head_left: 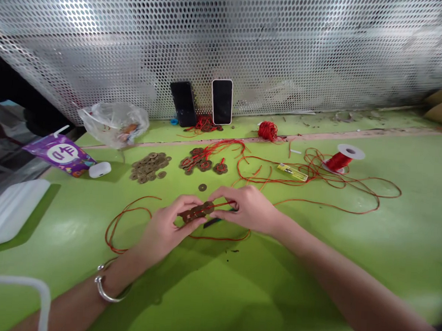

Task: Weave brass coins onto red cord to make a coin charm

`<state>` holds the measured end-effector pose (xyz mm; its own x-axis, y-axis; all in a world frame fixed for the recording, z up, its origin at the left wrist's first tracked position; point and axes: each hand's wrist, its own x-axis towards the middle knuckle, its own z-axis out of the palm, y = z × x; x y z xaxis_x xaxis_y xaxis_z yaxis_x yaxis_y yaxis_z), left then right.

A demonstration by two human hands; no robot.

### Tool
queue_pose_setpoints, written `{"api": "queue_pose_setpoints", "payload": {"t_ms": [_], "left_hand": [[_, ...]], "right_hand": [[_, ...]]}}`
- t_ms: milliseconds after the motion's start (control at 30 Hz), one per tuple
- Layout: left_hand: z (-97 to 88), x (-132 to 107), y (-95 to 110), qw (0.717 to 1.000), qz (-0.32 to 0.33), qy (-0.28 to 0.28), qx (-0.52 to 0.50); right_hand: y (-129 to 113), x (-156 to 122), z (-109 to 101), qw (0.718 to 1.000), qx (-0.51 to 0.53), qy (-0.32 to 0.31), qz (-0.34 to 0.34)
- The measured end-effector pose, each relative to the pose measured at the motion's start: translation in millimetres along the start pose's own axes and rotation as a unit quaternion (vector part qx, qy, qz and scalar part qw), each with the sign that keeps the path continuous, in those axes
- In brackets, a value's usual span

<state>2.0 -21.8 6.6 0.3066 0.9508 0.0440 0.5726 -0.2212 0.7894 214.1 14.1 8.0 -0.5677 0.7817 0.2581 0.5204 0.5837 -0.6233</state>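
Between my hands are several overlapping bronze holed coins (196, 212) with red cord running across them. My left hand (173, 220) grips these coins between thumb and fingers. My right hand (244, 206) is closed at their right end, pinching the red cord (222, 204) there. A dark, thin tool (213, 222) shows below the right fingers; whether the hand holds it or it lies on the table, I cannot tell. A single coin (202, 188) lies just beyond my hands. Loose red cord (108, 233) curls on the table left of my left hand.
Farther back lie a coin pile (148, 167) and corded coins (197, 162). A red cord spool (338, 161), tangled cord and a yellow-labelled packet (293, 172) are at right. Two phones (222, 102) lean on the perforated panel. Left are a purple bag (64, 153) and white case (99, 169).
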Motion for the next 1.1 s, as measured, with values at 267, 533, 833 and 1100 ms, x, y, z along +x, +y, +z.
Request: {"api": "queue_pose_setpoints", "payload": {"t_ms": [267,533,833,1100], "left_hand": [[-0.7,-1,-4,0.998,0.036,0.009,0.047],[-0.3,0,-7,0.991,0.069,0.017,0.111],[2.9,-2,1,1.0,0.013,0.009,0.018],[2.7,-1,6,0.982,-0.1,-0.057,-0.148]], "right_hand": [[2,0,-3,1.0,0.016,-0.006,-0.003],[0,0,-1,1.0,-0.011,-0.012,0.002],[-3,-3,6,0.998,-0.056,-0.012,-0.004],[-2,-5,14,0.987,-0.135,-0.001,-0.084]]}}
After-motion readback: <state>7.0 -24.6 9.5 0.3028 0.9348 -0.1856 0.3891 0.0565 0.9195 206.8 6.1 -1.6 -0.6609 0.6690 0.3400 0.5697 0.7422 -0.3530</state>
